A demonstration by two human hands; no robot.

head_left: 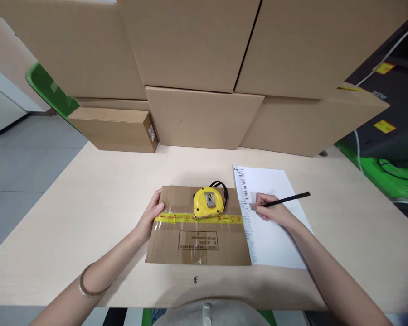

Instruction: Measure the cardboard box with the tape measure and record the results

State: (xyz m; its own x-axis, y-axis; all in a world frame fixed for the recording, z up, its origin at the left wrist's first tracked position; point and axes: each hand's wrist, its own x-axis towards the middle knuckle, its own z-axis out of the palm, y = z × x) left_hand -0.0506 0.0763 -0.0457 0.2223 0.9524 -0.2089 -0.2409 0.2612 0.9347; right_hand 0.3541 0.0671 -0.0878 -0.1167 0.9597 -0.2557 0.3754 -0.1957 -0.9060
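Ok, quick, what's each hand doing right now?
Left hand: open, resting on the left edge of the cardboard box.
Right hand: closed on a black pen, tip on the paper sheet.

The flat box (pixel 197 235) lies on the table (pixel 88 203) near its front edge, with the tape measure (pixel 209 202) on the rear half of its top and the left hand (pixel 153 215) against its left edge, thumb over the top. Just right of the box, edge to edge with it, lies the sheet of paper (pixel 275 244), on which the right hand (pixel 270 209) rests holding the pen (pixel 287 199). Well behind the box stands the stack of cartons (pixel 197 45), and behind it to the left a small carton (pixel 114 129).
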